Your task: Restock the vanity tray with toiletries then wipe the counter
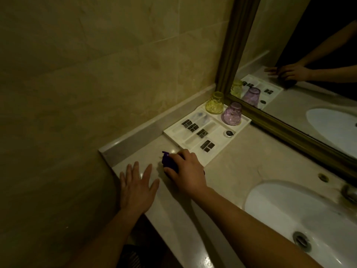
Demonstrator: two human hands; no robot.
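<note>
A white vanity tray (216,151) lies on the beige counter (237,163) in the corner by the wall and mirror. It holds several dark-labelled sachets (207,145), a small round lidded item (229,133), and two upturned cups, one yellow (214,103) and one purple (231,113). My right hand (188,172) presses a bunched purple cloth (169,160) onto the counter just in front of the tray. To the left of the cloth my left hand (136,187) rests flat on the counter near its edge, fingers spread, holding nothing.
A white oval sink (286,207) with a drain (301,239) is set into the counter on the right, with a tap (349,192) at its far side. A framed mirror (289,130) runs along the back. The tiled wall (96,74) closes the left.
</note>
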